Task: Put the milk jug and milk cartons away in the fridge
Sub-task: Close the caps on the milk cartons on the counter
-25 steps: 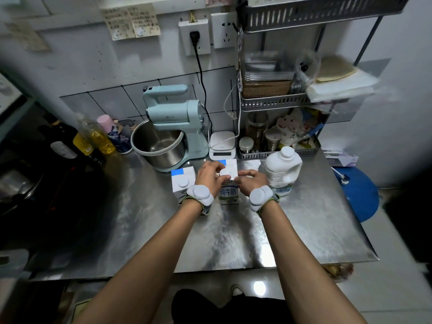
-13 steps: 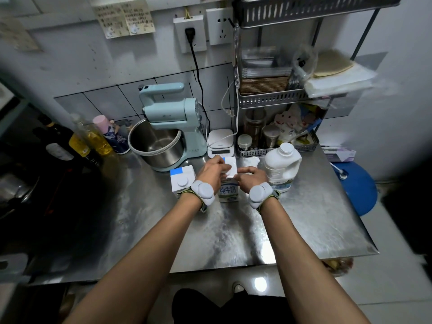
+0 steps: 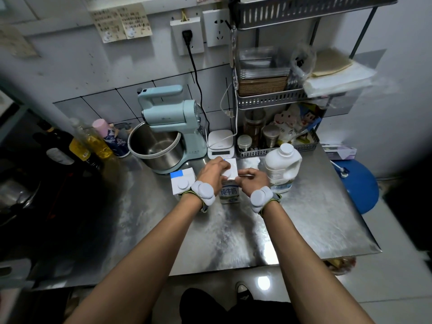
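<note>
Two white milk cartons stand on the steel counter [image 3: 304, 218]. My left hand [image 3: 211, 173] and my right hand [image 3: 253, 177] are both closed around the top of the middle carton [image 3: 230, 192], which shows blue lettering on its front. The second carton [image 3: 182, 182], with a blue strip and a round cap, stands just left of my left wrist. A white plastic milk jug [image 3: 281, 167] with a white cap stands upright to the right of my right hand, not touched. No fridge is in view.
A light-blue stand mixer [image 3: 168, 127] with a steel bowl and a white kitchen scale [image 3: 221, 145] stand behind the cartons. A wire shelf rack [image 3: 275, 99] holds jars and packets at the back right. Bottles [image 3: 88, 141] line the left. A blue stool [image 3: 360, 185] sits beyond the counter's right edge.
My hands stay on the middle carton's top, shifting only slightly. The camera has drifted a little, so the whole scene sits slightly higher in the frame.
</note>
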A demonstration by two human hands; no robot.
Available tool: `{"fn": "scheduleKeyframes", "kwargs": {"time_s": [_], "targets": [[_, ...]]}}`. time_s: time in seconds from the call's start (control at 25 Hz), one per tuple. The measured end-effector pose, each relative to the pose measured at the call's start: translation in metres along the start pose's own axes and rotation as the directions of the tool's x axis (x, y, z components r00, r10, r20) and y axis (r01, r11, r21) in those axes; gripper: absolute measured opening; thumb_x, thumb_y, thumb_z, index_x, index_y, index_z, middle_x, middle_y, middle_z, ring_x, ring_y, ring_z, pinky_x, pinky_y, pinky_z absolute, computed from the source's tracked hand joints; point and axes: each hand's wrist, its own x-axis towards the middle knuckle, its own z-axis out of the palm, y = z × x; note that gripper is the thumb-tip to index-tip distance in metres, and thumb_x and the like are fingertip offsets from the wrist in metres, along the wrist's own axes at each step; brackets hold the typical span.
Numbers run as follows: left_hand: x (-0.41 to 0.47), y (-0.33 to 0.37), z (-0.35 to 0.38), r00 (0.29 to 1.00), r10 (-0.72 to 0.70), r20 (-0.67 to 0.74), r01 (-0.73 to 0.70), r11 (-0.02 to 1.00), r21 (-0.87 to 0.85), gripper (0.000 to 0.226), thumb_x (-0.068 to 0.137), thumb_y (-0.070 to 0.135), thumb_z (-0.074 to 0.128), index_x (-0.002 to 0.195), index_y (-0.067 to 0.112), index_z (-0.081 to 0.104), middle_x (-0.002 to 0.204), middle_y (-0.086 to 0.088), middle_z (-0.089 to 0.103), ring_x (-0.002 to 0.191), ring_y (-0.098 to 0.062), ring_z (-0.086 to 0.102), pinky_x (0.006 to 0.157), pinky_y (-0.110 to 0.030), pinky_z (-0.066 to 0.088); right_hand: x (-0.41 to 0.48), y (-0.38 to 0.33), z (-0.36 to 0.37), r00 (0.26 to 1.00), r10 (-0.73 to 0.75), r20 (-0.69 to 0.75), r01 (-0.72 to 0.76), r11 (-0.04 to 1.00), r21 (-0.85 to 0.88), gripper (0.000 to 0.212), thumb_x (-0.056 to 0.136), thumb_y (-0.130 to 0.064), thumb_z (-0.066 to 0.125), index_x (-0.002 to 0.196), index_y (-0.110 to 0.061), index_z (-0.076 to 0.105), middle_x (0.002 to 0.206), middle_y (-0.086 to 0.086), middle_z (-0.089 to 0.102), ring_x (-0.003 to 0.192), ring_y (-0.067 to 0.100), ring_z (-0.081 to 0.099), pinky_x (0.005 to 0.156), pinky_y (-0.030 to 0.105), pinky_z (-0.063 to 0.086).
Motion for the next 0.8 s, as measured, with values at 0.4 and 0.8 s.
{"fn": "scheduleKeyframes", "kwargs": {"time_s": [0.4, 0.8], "targets": [[0.004, 0.005, 0.0, 0.994, -0.11, 0.003, 0.11, 0.994, 0.018, 0.035, 0.088, 0.024, 0.068, 0.116, 0.005, 0.059, 0.124, -0.014, 0.056, 0.115, -0.034, 0.054, 0.093, -0.037, 0.044, -0.005, 0.0, 0.004, 0.999, 0.014, -0.044, -0.013, 1.0, 0.016, 0.024, 0.084, -0.006, 0.076, 0.108, -0.007, 0.077, 0.103, 0.017, 0.078, 0.085, 0.021, 0.068, 0.089, 0.037, 0.059], [0.011, -0.012, -0.003, 0.983, 0.165, 0.085, -0.167, 0.986, 0.025, 0.033, 0.084, 0.0, 0.062, 0.116, 0.008, 0.065, 0.12, -0.008, 0.061, 0.118, -0.029, 0.051, 0.091, -0.032, 0.039, -0.009, -0.006, 0.006, 0.996, 0.052, -0.07, -0.049, 0.998, 0.047, 0.028, 0.087, 0.004, 0.071, 0.115, 0.003, 0.072, 0.112, 0.027, 0.074, 0.092, 0.025, 0.067, 0.092, 0.041, 0.057]]}}
